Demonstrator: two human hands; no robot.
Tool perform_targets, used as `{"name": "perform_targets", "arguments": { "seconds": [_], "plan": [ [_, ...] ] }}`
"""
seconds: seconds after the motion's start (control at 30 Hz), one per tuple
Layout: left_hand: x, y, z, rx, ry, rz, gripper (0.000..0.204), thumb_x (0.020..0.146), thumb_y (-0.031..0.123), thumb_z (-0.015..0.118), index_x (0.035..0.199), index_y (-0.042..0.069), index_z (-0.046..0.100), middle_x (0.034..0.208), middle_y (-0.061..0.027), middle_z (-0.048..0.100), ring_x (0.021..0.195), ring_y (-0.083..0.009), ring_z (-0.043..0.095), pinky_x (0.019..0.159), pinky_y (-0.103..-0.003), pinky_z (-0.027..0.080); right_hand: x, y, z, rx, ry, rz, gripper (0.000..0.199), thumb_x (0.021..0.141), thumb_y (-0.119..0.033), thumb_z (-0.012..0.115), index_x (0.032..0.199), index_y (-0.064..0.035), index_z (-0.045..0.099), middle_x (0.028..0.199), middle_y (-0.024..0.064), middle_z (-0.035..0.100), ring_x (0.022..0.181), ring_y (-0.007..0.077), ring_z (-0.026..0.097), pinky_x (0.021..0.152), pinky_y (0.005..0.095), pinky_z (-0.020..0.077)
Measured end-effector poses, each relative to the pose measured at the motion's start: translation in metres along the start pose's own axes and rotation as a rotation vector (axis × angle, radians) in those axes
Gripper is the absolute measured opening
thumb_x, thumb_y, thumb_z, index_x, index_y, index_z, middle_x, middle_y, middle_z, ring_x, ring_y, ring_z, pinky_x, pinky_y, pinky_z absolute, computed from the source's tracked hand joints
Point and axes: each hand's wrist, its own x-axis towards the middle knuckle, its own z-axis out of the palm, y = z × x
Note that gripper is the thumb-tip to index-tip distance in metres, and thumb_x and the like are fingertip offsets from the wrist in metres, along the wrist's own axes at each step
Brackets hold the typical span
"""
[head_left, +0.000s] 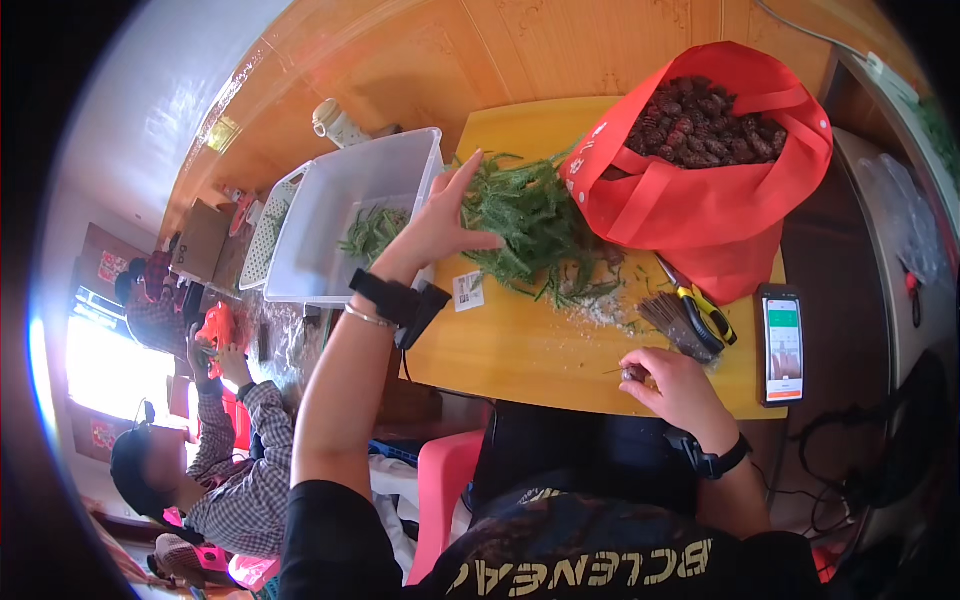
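Head view: the left hand (448, 222) spreads wide on the green sprigs (530, 225) beside the clear bin (340, 215); the right hand (675, 385), its grip pinched narrow on a small dark piece (633, 374), rests at the surface (530, 350) edge. The piece could fall off this edge.

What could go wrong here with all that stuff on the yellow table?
1. The left hand reaches over the pile of green needle sprigs; loose sprigs could be swept off the yellow wooden table.
2. The black smartphone lies near the table's edge and might get knocked off.
3. The full red fabric bag of brown pine cones could tip and spill.
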Motion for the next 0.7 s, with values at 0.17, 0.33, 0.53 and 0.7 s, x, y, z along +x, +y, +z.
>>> {"name": "perform_targets", "arguments": {
  "seconds": [0.17, 0.33, 0.53, 0.7],
  "plan": [
    [-0.045, 0.001, 0.02, 0.065, 0.371, 0.042, 0.097, 0.063, 0.009, 0.079, 0.141, 0.021, 0.025, 0.135, -0.0108, 0.03, 0.122, -0.0257, 0.037, 0.086, -0.036, 0.047, 0.0, 0.0, -0.001, 0.013, 0.012, 0.011, 0.024, 0.076, -0.012, 0.067, 0.096, -0.0023, 0.057, 0.08, 0.0105, 0.06, 0.073, 0.0231, 0.061, 0.066, 0.0301, 0.0488],
    [-0.084, -0.004, 0.066, -0.153, 0.632, -0.05, 0.069, 0.071, 0.005, 0.072, 0.131, 0.01, 0.038, 0.125, -0.008, 0.041, 0.11, -0.0196, 0.047, 0.083, -0.032, 0.047, 0.006, -0.006, 0.003, 0.087, 0.026, 0.068, 0.025, 0.077, -0.007, 0.066, 0.099, -0.0017, 0.057, 0.084, 0.0095, 0.061, 0.076, 0.0198, 0.062, 0.066, 0.0277, 0.0488],
    [-0.084, -0.037, 0.105, -0.263, 0.627, -0.166, 0.063, 0.075, 0.013, 0.07, 0.128, 0.003, 0.038, 0.117, -0.0153, 0.051, 0.104, -0.0257, 0.053, 0.079, -0.033, 0.049, 0.016, -0.024, 0.006, 0.232, 0.099, 0.045, 0.025, 0.079, 0.0, 0.062, 0.103, -0.001, 0.055, 0.089, 0.009, 0.062, 0.079, 0.0137, 0.061, 0.067, 0.0243, 0.0483],
    [-0.056, -0.055, 0.104, -0.489, 0.596, -0.223, 0.043, 0.08, 0.011, 0.066, 0.118, 0.0, 0.05, 0.09, -0.0055, 0.062, 0.078, -0.0107, 0.058, 0.066, -0.023, 0.046, 0.019, -0.025, 0.009, 0.352, 0.065, 0.009, 0.024, 0.082, 0.003, 0.056, 0.106, 0.0008, 0.051, 0.093, 0.0082, 0.06, 0.082, 0.0112, 0.058, 0.073, 0.0233, 0.0472]
  ]
}}
